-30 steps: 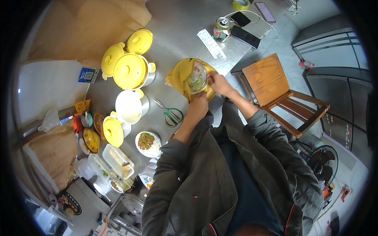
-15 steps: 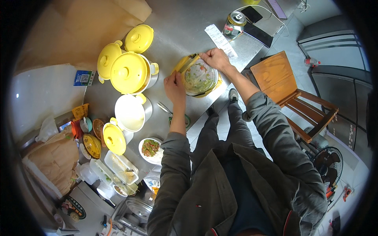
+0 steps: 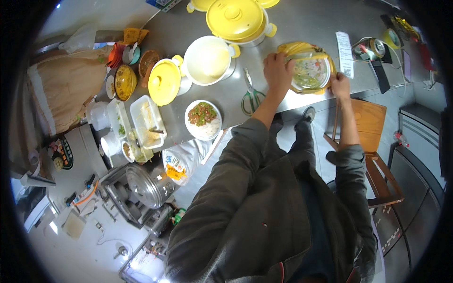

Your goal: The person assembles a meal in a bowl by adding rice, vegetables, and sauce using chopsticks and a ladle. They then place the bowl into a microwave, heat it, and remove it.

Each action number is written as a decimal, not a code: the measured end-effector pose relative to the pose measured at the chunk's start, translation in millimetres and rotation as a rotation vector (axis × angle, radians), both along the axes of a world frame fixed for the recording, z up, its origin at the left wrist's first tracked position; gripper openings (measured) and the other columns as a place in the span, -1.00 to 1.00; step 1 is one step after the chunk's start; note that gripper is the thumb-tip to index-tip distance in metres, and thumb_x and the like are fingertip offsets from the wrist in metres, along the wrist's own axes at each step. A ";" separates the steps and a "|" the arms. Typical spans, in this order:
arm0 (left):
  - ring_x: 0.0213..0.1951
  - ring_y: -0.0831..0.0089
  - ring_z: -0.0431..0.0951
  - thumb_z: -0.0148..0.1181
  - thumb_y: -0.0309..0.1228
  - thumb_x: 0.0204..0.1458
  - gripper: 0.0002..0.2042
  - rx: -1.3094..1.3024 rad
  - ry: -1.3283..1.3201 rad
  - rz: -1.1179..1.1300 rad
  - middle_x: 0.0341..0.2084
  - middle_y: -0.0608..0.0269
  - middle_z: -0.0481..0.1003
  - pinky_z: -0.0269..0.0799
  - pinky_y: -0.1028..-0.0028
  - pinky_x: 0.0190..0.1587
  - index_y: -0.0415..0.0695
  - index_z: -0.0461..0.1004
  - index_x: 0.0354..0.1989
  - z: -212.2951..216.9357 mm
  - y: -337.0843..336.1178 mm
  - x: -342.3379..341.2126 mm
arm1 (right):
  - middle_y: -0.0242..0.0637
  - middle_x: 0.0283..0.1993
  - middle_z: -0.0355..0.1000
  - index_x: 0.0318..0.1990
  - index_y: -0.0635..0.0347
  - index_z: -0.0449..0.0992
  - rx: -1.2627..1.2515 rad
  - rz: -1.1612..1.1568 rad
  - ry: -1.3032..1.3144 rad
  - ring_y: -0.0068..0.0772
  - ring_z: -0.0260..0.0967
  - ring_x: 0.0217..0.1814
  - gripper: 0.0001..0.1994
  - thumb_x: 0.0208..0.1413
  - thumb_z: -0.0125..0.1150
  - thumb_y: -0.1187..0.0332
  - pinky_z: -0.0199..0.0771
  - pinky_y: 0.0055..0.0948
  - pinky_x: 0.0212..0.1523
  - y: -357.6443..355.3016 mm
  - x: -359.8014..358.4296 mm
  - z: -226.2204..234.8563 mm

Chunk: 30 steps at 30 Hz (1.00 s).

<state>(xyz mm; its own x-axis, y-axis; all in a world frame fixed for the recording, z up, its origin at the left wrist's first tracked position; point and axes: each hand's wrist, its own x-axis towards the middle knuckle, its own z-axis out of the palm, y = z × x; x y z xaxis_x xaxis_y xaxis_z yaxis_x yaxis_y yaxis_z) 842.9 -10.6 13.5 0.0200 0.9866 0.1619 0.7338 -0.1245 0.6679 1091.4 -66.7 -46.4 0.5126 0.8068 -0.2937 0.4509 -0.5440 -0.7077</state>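
Between the two bare hands, near the front edge of the grey metal table (image 3: 311, 26), a round, clear-lidded container of green and pale food (image 3: 311, 71) is sitting inside a crumpled yellow plastic bag (image 3: 298, 47), showing no clear long axis. The left hand (image 3: 279, 74) is lying closer, spreading its fingers over the left rim; the right hand (image 3: 340, 86) is curling at the bag's right side. Fingertips are hiding; whether either is gripping, I cannot tell. The bag is concealing the container's underside.

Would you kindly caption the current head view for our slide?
Left hand and right hand at a yellow bag around a bowl, scissors nearby.
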 end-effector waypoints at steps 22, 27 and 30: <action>-0.44 0.13 0.58 0.25 -0.29 0.07 -0.81 0.128 -0.128 -0.019 -0.51 0.13 0.57 0.45 0.17 -0.36 -0.12 0.57 -0.48 79.7 28.2 -34.8 | 0.17 -0.28 0.52 -0.20 0.25 0.52 0.285 0.081 -0.358 0.28 0.49 -0.19 -0.87 0.17 0.13 0.40 0.47 0.07 -0.19 -0.4 -61.4 162.6; -0.44 0.11 0.56 0.25 -0.31 0.08 -0.84 0.308 -0.150 0.017 -0.51 0.13 0.56 0.45 0.17 -0.35 -0.14 0.56 -0.40 57.6 1.0 -40.5 | 0.16 -0.29 0.50 -0.25 0.30 0.48 0.399 0.065 -0.280 0.32 0.45 -0.19 -0.91 0.13 0.09 0.49 0.44 0.04 -0.18 -36.1 -84.5 124.9; -0.35 0.08 0.59 0.25 -0.33 0.05 -0.85 0.267 -0.203 0.005 -0.44 0.09 0.58 0.46 0.16 -0.30 -0.15 0.56 -0.37 70.5 -5.1 -28.1 | 0.06 -0.32 0.52 -0.22 0.28 0.48 0.355 0.028 -0.227 0.11 0.51 -0.31 -0.88 0.15 0.18 0.42 0.48 -0.10 -0.27 -44.7 -79.3 113.2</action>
